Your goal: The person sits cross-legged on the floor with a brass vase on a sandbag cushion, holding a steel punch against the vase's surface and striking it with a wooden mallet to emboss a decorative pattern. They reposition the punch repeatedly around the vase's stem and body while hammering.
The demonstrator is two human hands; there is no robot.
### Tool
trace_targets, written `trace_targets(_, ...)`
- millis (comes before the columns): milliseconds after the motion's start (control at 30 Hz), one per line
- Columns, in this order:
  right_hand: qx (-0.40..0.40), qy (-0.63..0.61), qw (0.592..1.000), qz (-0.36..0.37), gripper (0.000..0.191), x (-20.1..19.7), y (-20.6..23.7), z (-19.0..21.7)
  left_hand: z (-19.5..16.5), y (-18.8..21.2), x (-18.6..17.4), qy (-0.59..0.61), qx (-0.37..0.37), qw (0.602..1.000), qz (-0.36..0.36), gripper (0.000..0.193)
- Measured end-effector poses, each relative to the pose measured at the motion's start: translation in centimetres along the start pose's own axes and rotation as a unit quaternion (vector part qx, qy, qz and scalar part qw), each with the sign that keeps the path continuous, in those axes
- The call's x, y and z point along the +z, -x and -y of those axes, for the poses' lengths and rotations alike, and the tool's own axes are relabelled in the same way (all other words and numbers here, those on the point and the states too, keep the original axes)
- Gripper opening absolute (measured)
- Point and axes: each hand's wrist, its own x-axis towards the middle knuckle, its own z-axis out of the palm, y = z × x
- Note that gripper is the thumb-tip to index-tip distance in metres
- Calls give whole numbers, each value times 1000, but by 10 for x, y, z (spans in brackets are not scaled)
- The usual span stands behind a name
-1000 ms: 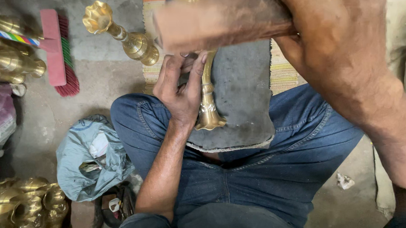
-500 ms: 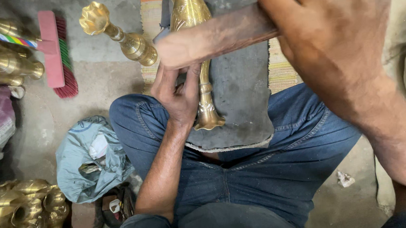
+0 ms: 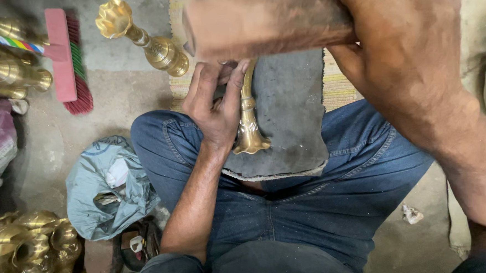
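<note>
The left hand (image 3: 216, 107) pinned the slim brass stem (image 3: 248, 122) against the grey pad (image 3: 291, 112). The right hand (image 3: 399, 51) gripped a wooden mallet (image 3: 265, 24) closed-fisted above it; a misaligned strike risked crushing the fingers (image 3: 235, 87) or denting the stem.

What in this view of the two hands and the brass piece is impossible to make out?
All in the head view:
- Top of the brass piece: hidden behind the wooden block and cut off by the upper edge.
- Wooden block: motion-blurred, its surface unclear.
- Right hand: fingers wrap out of sight around the block.
- Left hand: fingertips partly hidden under the block.
- Grey pad: its far end is covered.
</note>
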Motion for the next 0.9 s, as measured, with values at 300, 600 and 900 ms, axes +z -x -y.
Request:
trace_targets(300,26,-46,999,-1,30,10,11,-2,1,-1,-1,-23,17,1000,4,29)
trace_targets(600,24,-26,999,-4,29,10,11,1,3,-4,-4,-7,21,1000,16,26)
trace_targets(900,28,-31,999,0,27,8,13,1,3,-3,-5,-26,11,999,33,29)
